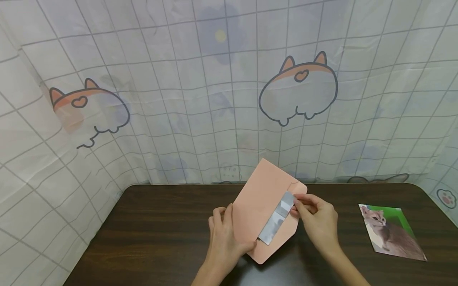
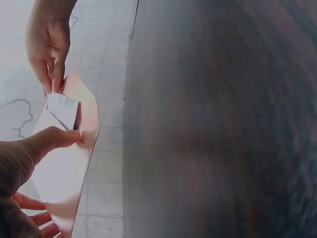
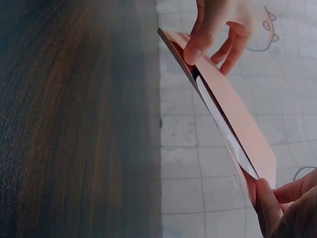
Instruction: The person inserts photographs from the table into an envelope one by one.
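Note:
A pink envelope [image 1: 262, 190] is held tilted above the dark table, its pocket open along one side. Out of that opening shows a grey-and-white card [image 1: 273, 222], most of it hidden inside the pocket. My left hand [image 1: 223, 240] grips the envelope's left part, thumb on the front by the opening; some fingers go behind. At the card's upper right end, my right hand [image 1: 318, 220] pinches the card near its corner with thumb and index finger, close against the flap. In the left wrist view the right hand [image 2: 49, 44] reaches down to the card [image 2: 63, 109].
A cat photo [image 1: 391, 232] lies on the table to the right, apart from both hands. The brown wooden table [image 1: 150, 230] has its back edge against a white gridded curtain [image 1: 200, 99] with cartoon animal prints.

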Tool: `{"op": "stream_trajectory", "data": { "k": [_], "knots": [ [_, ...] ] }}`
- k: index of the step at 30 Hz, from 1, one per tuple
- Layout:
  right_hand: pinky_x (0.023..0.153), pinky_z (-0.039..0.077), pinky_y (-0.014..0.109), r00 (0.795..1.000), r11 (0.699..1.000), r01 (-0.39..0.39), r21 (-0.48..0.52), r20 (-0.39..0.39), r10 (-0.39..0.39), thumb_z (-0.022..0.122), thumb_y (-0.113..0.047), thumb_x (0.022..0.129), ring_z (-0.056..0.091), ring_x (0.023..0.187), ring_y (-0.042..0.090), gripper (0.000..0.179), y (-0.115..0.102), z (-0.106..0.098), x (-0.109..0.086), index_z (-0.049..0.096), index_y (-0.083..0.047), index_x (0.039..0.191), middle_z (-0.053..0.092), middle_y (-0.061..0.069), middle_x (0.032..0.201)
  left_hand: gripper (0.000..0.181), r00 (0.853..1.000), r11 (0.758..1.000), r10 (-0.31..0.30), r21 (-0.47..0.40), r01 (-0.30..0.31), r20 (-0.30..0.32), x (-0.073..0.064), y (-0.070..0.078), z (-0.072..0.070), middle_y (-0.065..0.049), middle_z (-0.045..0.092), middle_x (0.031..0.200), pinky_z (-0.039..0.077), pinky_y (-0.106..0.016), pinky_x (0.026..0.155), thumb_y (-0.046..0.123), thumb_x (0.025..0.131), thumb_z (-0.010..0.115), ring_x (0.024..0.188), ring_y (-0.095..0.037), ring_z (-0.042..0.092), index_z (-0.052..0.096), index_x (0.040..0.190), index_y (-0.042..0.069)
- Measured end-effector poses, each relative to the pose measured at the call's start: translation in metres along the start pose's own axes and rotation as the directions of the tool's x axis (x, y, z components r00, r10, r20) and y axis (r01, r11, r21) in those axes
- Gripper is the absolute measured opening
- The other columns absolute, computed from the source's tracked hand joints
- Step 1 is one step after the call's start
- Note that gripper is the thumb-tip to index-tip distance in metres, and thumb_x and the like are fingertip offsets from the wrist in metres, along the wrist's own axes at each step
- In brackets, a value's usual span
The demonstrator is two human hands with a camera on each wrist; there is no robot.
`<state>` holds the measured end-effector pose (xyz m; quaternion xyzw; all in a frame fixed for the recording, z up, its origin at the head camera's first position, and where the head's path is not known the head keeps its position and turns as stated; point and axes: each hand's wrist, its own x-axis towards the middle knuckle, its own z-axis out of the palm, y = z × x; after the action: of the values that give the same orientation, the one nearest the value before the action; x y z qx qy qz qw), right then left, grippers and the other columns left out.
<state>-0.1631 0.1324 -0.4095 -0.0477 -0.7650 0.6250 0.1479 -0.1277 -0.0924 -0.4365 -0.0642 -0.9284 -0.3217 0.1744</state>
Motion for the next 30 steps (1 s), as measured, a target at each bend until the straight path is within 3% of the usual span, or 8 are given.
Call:
{"op": "stream_trajectory", "data": {
  "k": [14, 18, 24, 30],
  "knots": [
    [0.066, 0.056, 0.014, 0.999, 0.999, -0.047, 0.005, -0.008, 0.047, 0.071, 0.001, 0.098, 0.07, 0.066, -0.005, 0.023, -0.002, -0.002, 0.001, 0.072, 0.014, 0.116, 0.078, 0.022, 0.091, 0.106, 0.997, 0.995, -0.051, -0.078, 0.055, 0.059, -0.002, 0.006, -0.003, -0.017, 0.047, 0.128, 0.052, -0.047, 0.091, 0.021, 0.058, 0.102, 0.111, -0.033, 0.043, 0.051, 0.147, -0.007],
    [0.068, 0.058, 0.017, 0.997, 0.993, -0.077, 0.089, -0.017, 0.079, 0.069, 0.005, 0.098, 0.071, 0.067, -0.002, 0.024, -0.004, -0.001, 0.001, 0.069, 0.018, 0.118, 0.078, 0.021, 0.092, 0.107, 0.996, 0.994, -0.055, -0.087, 0.061, 0.066, -0.002, 0.008, -0.004, -0.017, 0.046, 0.128, 0.052, -0.045, 0.09, 0.02, 0.057, 0.102, 0.112, -0.032, 0.042, 0.051, 0.147, -0.007],
    [0.07, 0.06, 0.021, 0.989, 0.959, -0.136, 0.247, -0.023, 0.146, 0.064, 0.012, 0.097, 0.073, 0.067, 0.003, 0.027, -0.006, 0.001, 0.001, 0.063, 0.024, 0.122, 0.075, 0.003, 0.082, 0.11, 0.994, 0.992, -0.065, -0.099, 0.074, 0.09, -0.002, 0.011, -0.006, -0.017, 0.044, 0.13, 0.053, -0.046, 0.093, 0.02, 0.057, 0.103, 0.115, -0.033, 0.042, 0.049, 0.149, -0.008],
    [0.072, 0.061, 0.022, 0.981, 0.932, -0.182, 0.313, -0.013, 0.195, 0.063, 0.013, 0.097, 0.073, 0.067, 0.005, 0.032, -0.006, -0.001, 0.002, 0.059, 0.025, 0.126, 0.073, -0.004, 0.077, 0.11, 0.991, 0.989, -0.075, -0.114, 0.088, 0.114, -0.002, 0.012, -0.008, -0.016, 0.042, 0.133, 0.053, -0.048, 0.094, 0.022, 0.059, 0.103, 0.117, -0.034, 0.042, 0.048, 0.15, -0.007]
  ]
}}
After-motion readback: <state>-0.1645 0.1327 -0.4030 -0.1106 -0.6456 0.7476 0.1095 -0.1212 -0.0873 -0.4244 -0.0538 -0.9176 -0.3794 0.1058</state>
